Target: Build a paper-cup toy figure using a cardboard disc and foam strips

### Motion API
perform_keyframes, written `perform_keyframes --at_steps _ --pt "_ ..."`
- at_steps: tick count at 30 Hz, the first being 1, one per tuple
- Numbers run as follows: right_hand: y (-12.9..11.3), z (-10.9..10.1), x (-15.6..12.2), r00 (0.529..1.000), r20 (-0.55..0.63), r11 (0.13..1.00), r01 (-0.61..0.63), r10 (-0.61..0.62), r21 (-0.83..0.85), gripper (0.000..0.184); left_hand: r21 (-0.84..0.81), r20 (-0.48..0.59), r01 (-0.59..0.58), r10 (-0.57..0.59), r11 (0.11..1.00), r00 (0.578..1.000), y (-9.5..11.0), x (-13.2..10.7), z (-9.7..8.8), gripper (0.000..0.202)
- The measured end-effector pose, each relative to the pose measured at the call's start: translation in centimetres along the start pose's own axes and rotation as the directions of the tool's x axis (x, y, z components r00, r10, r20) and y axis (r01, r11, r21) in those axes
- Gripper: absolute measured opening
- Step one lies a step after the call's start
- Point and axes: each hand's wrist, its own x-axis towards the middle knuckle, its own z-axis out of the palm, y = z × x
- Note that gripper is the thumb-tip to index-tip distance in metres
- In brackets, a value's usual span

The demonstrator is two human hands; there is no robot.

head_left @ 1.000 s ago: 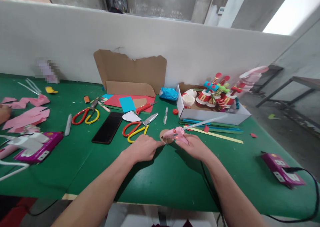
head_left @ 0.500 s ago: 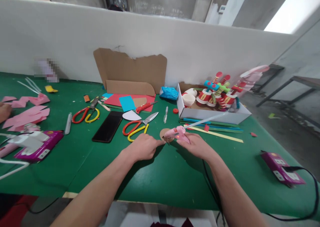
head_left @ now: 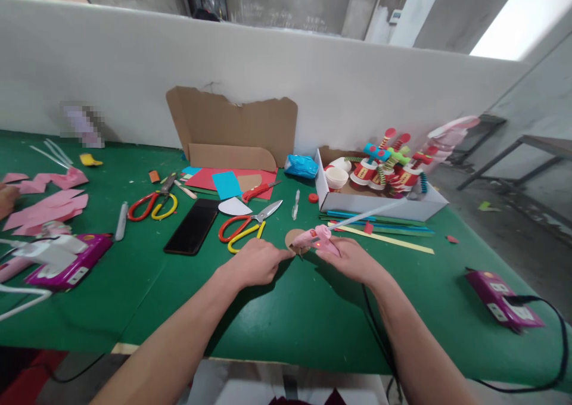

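My right hand [head_left: 351,259] is closed round the handle of a pink hot glue gun [head_left: 322,234], a small light glowing on it. A long, clear glue stick [head_left: 369,214] juts from its back. The gun points left and down at a small round cardboard disc [head_left: 291,236], which its nose partly covers. My left hand [head_left: 257,263] has its index finger stretched to the disc's near edge, close to the nozzle, the other fingers curled in. The fingertip's exact contact is too small to make out. Scissors [head_left: 248,226] with red and yellow handles lie just beyond my left hand.
A black phone [head_left: 192,226] and second scissors [head_left: 154,202] lie to the left. Behind the gun, paper strips [head_left: 393,238] lie before a white box [head_left: 379,205] of cup figures. Purple power strips [head_left: 504,301] sit at both sides. Another person's hand [head_left: 8,199] is far left.
The view has shifted very slightly. Both hands, the glue gun and the cardboard disc keep practically the same places.
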Motion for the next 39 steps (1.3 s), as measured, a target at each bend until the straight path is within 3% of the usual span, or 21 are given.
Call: perform_keyframes --at_steps 6,11,16,26,34,39 --pt "-0.4 -0.2 -0.1 1.000 0.010 1.000 0.022 -0.022 -0.009 0.040 0.012 -0.008 -0.010 0.010 1.000 1.000 0.0 0.0 -0.1 0.058" --pt "-0.4 -0.1 -0.1 1.000 0.000 1.000 0.000 0.000 -0.022 0.041 0.016 0.003 -0.001 0.001 1.000 1.000 0.0 0.0 0.1 0.051" --pt "0.1 -0.1 -0.2 0.999 -0.008 0.999 0.052 -0.052 0.003 0.039 0.013 -0.002 -0.004 0.004 1.000 1.000 0.0 0.0 0.0 0.053" --pt "0.4 -0.5 -0.3 1.000 -0.003 1.000 0.017 -0.017 0.015 0.038 -0.013 0.020 0.011 -0.011 1.000 1.000 0.1 -0.1 -0.4 0.053" --pt "2.2 -2.2 -1.5 0.988 0.006 0.977 -0.153 0.153 0.152 0.043 0.005 0.026 -0.014 0.014 1.000 1.000 0.0 0.1 -0.2 0.049" --pt "2.4 -2.5 -2.0 0.996 0.040 0.981 -0.086 0.080 0.172 0.046 0.005 0.027 -0.011 0.010 1.000 1.000 0.0 0.1 -0.2 0.049"
